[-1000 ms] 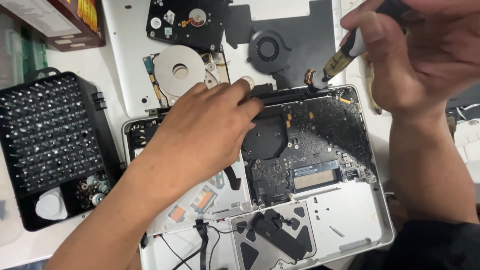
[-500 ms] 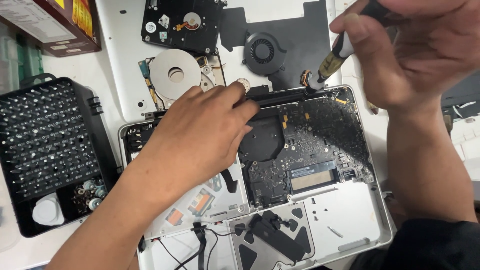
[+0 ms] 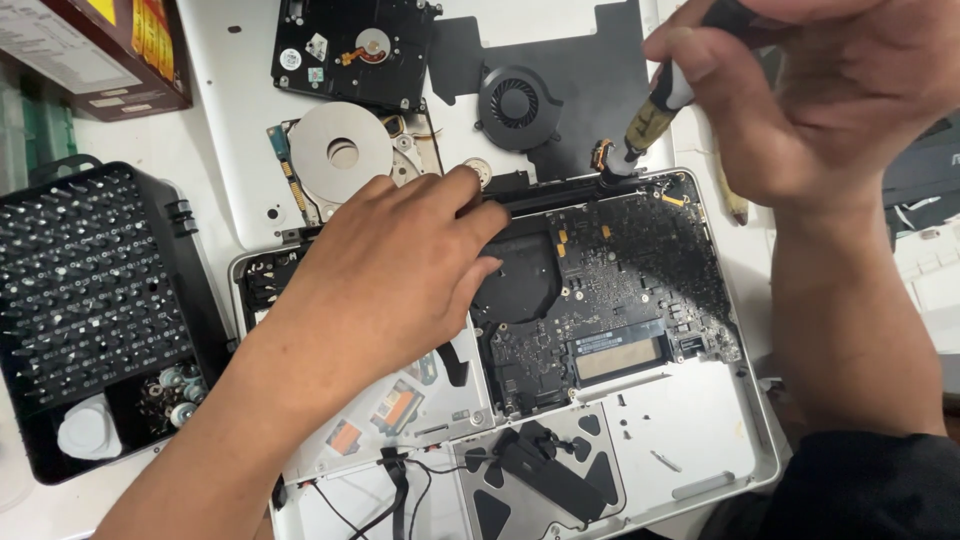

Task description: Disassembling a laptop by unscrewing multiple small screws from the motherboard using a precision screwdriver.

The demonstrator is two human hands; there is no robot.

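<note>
1 head view, looking steeply down, close

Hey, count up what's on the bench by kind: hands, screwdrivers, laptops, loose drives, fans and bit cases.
Hands: 2, left hand, right hand
Screwdriver: 1
Laptop: 1
Drives: 2, hard drive, disc drive
Fan: 1
Bit case: 1
Total: 8

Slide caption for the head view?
Left hand steadies opened silver laptop; right hand drives yellow-handled screwdriver at hinge.

This is an electronics repair bench. An opened laptop (image 3: 520, 400) fills the centre, a black bit-set case (image 3: 95, 310) sits at left, and a bare hard drive (image 3: 350, 50) lies at the top.
</note>
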